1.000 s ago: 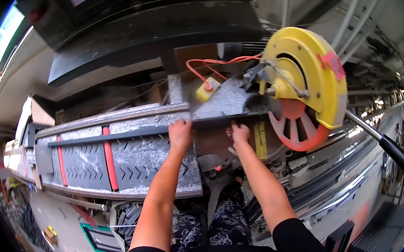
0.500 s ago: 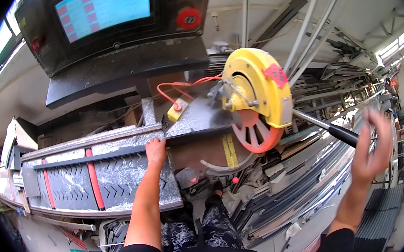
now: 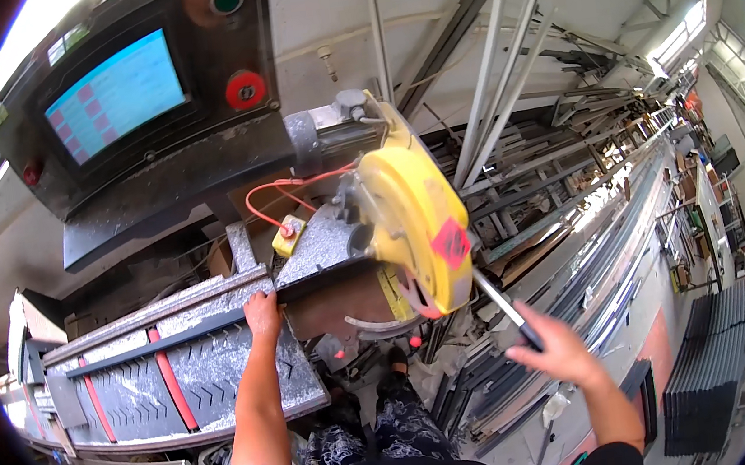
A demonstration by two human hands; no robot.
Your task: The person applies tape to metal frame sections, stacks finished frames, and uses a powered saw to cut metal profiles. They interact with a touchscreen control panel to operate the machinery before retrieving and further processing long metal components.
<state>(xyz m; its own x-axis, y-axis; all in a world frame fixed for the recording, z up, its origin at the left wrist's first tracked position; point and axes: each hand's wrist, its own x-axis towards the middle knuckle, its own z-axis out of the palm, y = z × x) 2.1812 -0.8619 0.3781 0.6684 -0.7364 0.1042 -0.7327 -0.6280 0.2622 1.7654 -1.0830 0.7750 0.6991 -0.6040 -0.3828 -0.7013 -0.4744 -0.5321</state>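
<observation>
A dark metal profile (image 3: 192, 331) lies lengthwise along the machine bed and runs toward the yellow saw guard. Closed over its top near the bed's right end is my left hand (image 3: 263, 315). On the right, my right hand (image 3: 564, 347) is curled about the black grip of the saw handle (image 3: 528, 332), thumb on one side and fingers on the other. The handle slopes down from the yellow saw guard (image 3: 416, 219), which carries a red diamond label. Only a little of the reddish blade shows beneath the guard.
A control panel with a lit screen (image 3: 115, 96) and a red button (image 3: 245, 90) overhangs the bed (image 3: 232, 365). An orange cable reaches a yellow box (image 3: 289, 236). Long metal profiles (image 3: 571, 302) lie stacked to the right, and corrugated dark sheets (image 3: 708, 379) stand farther right.
The saw head has tilted, its handle now pointing more steeply down and less blade showing. My right hand has come down and left, closing on the grip. My left hand stays on the profile.
</observation>
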